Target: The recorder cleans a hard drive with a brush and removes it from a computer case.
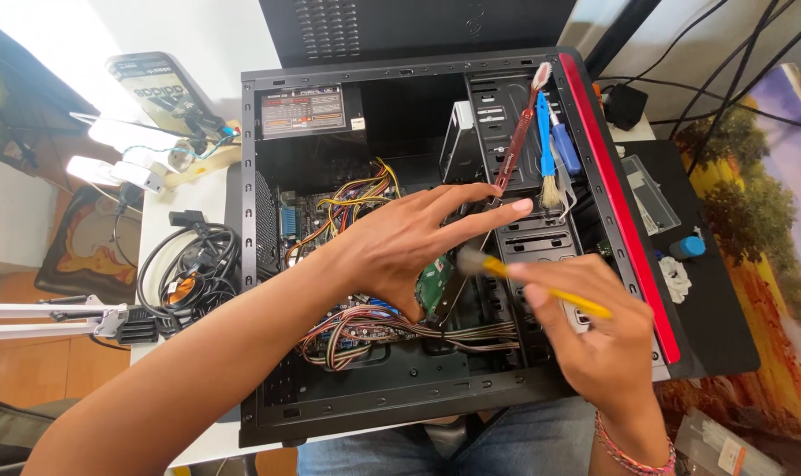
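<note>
The right hand [599, 330] pinches a yellow-handled brush [532, 282] between thumb and fingertips, fingers closed tight on the handle. The bristle end points left and rests at the edge of a hard drive [437, 286], whose green board faces up. The left hand [400, 242] holds that drive: its thumb hooks under the near side and its fingers [497, 211] stretch out straight to the right, slightly spread, over the drive's top. The drive sits tilted in the middle of an open computer case [268, 229] lying on its side on a white desk [193, 44].

Below the drive, flat grey ribbon cables [471, 335] run left to right across the case floor. Yellow, red and black wires [356, 198] curl behind the left hand. Far in the case, a power supply [303, 110] fills the left corner. On the drive cage to the right lie a red toothbrush [519, 132] and a blue-handled brush [547, 150], side by side.

Left of the case, a coil of black cable [189, 264] lies on the desk. To the right, on a black mat [718, 308], stands a small blue-capped bottle [688, 247].
</note>
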